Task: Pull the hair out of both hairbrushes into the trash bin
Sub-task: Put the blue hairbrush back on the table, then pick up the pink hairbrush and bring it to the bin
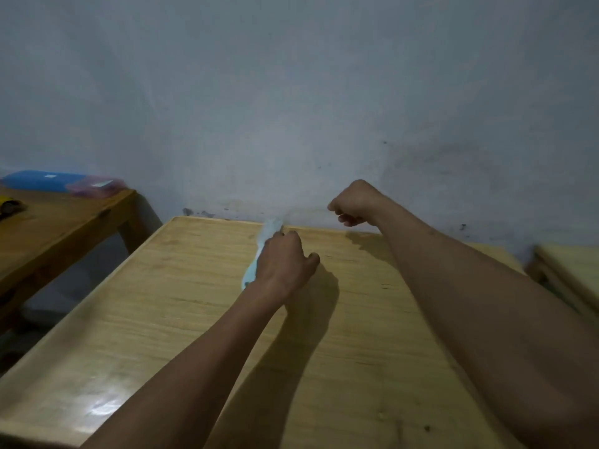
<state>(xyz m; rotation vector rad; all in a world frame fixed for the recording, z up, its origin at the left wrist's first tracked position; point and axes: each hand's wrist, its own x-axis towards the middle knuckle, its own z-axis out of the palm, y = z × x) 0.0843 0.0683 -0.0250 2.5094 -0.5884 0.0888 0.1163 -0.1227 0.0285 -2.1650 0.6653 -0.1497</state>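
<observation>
Light wooden table (162,319) lies bare around both arms; grey wall (291,108) blocks its far edge

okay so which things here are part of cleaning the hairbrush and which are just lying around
Job: pale blue hairbrush, left hand gripping it, right hand closed and raised. No bin or second brush in view.

Lying about: blue case, pink case, yellow object on the side table.

pale blue hairbrush (269,233); light wood-grain table (181,306); grey-white wall (291,92) with dark smudges; bright blue box (39,180).
</observation>
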